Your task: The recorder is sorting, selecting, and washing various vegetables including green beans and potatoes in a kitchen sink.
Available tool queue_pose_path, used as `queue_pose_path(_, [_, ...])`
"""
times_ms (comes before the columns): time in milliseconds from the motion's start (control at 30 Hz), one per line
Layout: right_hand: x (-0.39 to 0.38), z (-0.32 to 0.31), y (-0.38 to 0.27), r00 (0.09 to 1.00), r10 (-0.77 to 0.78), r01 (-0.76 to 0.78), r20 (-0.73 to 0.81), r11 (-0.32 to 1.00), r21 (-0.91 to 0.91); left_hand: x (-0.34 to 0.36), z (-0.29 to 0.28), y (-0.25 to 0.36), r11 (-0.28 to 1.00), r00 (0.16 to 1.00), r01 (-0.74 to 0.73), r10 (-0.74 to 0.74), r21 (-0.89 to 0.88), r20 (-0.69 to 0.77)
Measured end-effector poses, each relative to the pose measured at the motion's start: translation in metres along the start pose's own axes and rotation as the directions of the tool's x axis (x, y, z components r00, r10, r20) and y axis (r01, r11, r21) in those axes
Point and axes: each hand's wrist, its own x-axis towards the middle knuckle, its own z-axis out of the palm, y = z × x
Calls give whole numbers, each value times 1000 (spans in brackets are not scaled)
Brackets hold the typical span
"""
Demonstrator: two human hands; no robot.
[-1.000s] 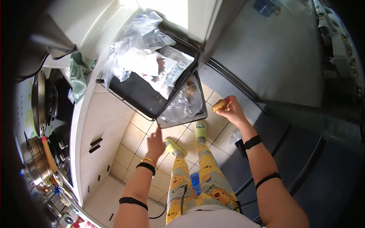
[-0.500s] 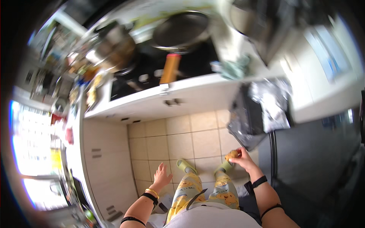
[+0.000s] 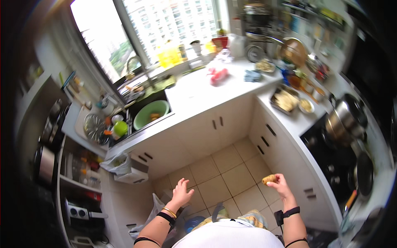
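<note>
My right hand (image 3: 283, 188) holds a small yellow-brown potato (image 3: 269, 179) between thumb and fingers, out over the tiled floor. Empty, with its fingers apart, my left hand (image 3: 181, 193) hovers in front of my body and touches nothing. Ahead of it to the left, a green basin (image 3: 141, 117) sits in the sink with a few yellow-brown pieces (image 3: 154, 116) inside; they are too small to make out exactly.
A white counter (image 3: 190, 93) runs under the window and turns right toward a black stove (image 3: 331, 159) with a steel pot (image 3: 345, 120) and a frying pan (image 3: 364, 173). A metal tray (image 3: 278, 106) of pale food lies at the corner. A bagged white bin (image 3: 131, 171) stands at left.
My body has turned left, from the stove and the dark bin toward the window and sink. The potato stays in my right hand, and my left hand remains open.
</note>
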Motion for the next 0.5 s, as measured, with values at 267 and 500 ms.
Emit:
queue_pose_path(267, [197,170,-123,886,-51,97,461,992,-76,75,-84,-34,936,962,102,-179,-338,-206])
queue_pose_path(500, [335,307,-195,690,65,116,721,973,-199,146,-135,-55,823,878,132,-356,-553,-321])
